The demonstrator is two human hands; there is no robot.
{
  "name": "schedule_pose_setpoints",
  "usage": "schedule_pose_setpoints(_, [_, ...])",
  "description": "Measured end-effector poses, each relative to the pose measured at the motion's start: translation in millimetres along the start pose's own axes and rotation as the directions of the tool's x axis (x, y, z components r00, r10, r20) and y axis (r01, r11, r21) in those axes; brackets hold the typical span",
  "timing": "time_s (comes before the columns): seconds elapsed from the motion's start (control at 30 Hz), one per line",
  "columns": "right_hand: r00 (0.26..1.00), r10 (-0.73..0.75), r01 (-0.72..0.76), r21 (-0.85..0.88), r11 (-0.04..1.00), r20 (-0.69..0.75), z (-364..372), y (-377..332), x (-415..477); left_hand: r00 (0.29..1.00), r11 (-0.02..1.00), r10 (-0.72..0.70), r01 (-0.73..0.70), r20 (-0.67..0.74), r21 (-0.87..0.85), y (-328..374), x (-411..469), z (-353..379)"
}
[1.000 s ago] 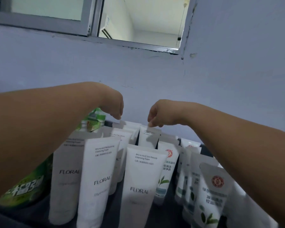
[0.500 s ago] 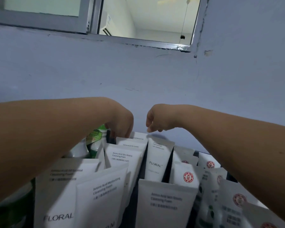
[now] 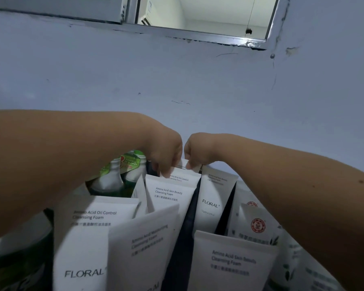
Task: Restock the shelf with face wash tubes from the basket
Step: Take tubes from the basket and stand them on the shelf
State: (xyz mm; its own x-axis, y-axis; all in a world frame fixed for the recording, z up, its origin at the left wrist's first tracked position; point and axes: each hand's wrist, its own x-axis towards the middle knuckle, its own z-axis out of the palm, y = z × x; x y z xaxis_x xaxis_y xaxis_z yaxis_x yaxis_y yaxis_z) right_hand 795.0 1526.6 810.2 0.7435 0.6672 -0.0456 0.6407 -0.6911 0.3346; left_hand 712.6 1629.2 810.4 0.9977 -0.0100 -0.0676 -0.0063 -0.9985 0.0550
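Observation:
Several white FLORAL face wash tubes stand upright in rows on the dark shelf (image 3: 184, 232), crimped ends up. My left hand (image 3: 166, 155) and my right hand (image 3: 197, 151) meet at the back row, fingers curled down onto the top edge of the rearmost tube (image 3: 182, 165). Just in front of it stands an Oil Control tube (image 3: 179, 177), then a Skin Beauty tube (image 3: 168, 196). Another FLORAL tube (image 3: 213, 198) stands to the right. The basket is out of view.
Green bottles (image 3: 116, 177) stand at the left of the tubes. White tubes with a red seal (image 3: 257, 225) fill the right side. A pale blue wall (image 3: 198, 85) rises right behind the shelf, with a window frame (image 3: 198, 36) above.
Both hands have come closer together and dropped onto the rearmost tube's top edge. The view has moved nearer and lower, so the tubes loom larger.

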Motion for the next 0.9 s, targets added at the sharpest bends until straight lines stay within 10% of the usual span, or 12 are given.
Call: schedule_pose_setpoints(0.9, [0.990,0.012,0.032,0.309,0.951,-0.139,-11,4,-45,0.984,0.997,-0.060,0.052,-0.168,-0.049,11,-38,-23])
